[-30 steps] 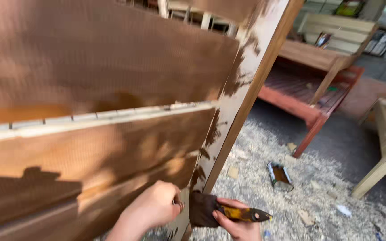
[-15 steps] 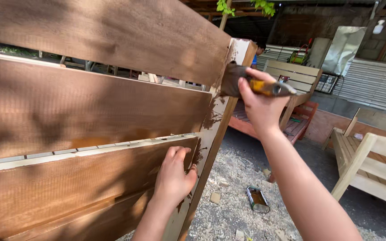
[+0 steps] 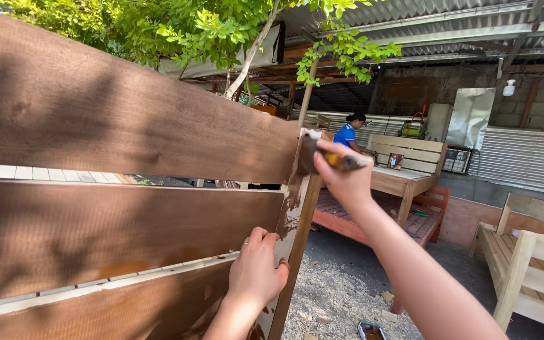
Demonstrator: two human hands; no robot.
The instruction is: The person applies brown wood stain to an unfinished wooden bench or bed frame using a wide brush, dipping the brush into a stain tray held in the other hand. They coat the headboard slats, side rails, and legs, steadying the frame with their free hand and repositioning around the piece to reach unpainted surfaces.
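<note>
A tall wooden frame of wide brown-stained planks (image 3: pixel 114 126) fills the left of the view. Its pale upright post (image 3: pixel 297 220) is partly smeared with brown stain. My right hand (image 3: pixel 344 176) is raised at the post's top and grips a paintbrush (image 3: pixel 322 157) with a yellow handle, its dark bristles against the upper end of the post. My left hand (image 3: pixel 256 271) is lower down, its fingers curled around the post's edge beside the middle plank.
Wood shavings (image 3: pixel 341 296) cover the ground below, with a small tin (image 3: pixel 371 330) at the bottom. Unfinished wooden benches stand at right (image 3: pixel 536 264) and behind (image 3: pixel 404 164). Another person in a blue shirt (image 3: pixel 347 133) works farther back under a metal roof.
My right hand has carried the brush from low on the post up to its top. My left hand has shifted up along the post's edge, and my view has tilted upward.
</note>
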